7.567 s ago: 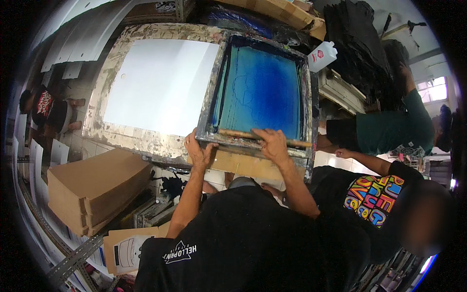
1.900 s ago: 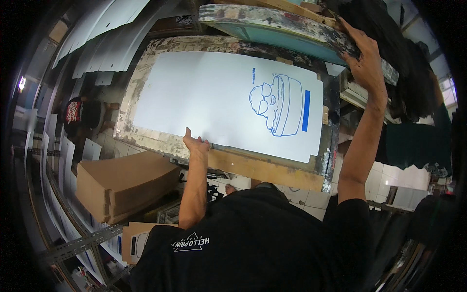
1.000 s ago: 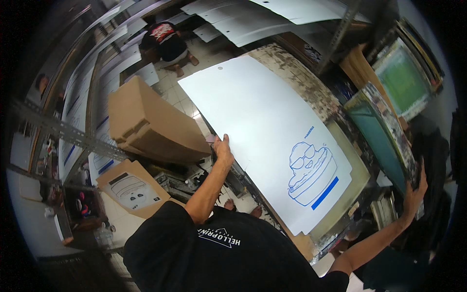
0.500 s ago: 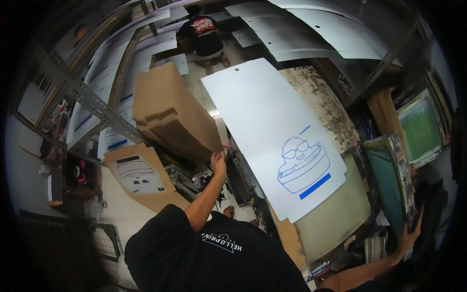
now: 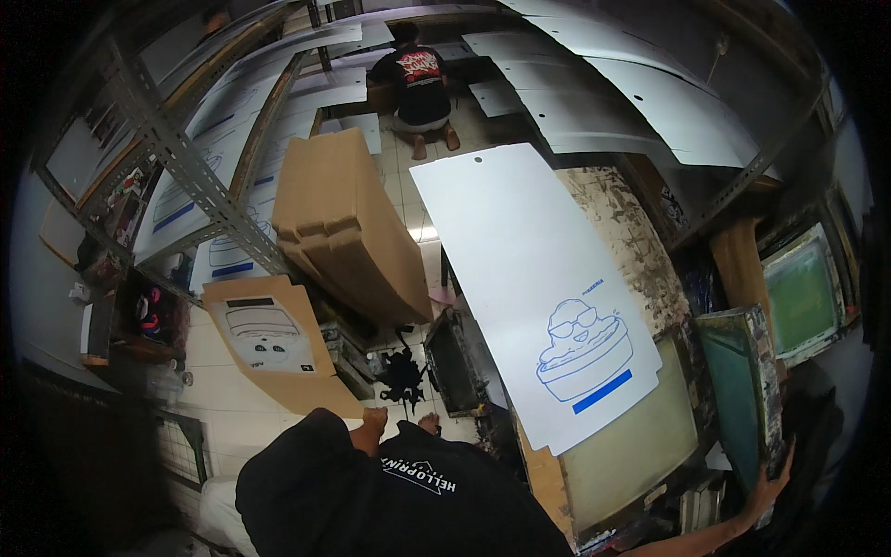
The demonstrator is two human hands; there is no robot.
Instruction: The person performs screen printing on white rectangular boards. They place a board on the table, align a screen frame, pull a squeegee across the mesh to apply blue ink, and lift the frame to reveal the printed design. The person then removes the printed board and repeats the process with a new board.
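Observation:
My left hand (image 5: 373, 424) is drawn in close to my body, its fingers curled, and nothing shows in it. At the lower right, my right hand (image 5: 770, 485) grips the lower edge of a teal screen printing frame (image 5: 738, 395) that stands on edge; some fingers are hidden behind it. Between my arms lies a large white sheet (image 5: 520, 251) with a blue line drawing of a bowl and a figure in sunglasses. It rests partly over a pale screen frame (image 5: 640, 432) on the worktable.
A tall stack of brown cardboard (image 5: 339, 223) stands left of the sheet, beside a printed brown cardboard piece (image 5: 269, 343). Metal shelving (image 5: 176, 158) holds printed sheets. A person (image 5: 416, 84) crouches at the back. A green screen frame (image 5: 803, 292) leans at the right.
My left hand has left the cardboard stack's near corner and come back toward my body. The view has shifted slightly. My right hand stays at the teal frame.

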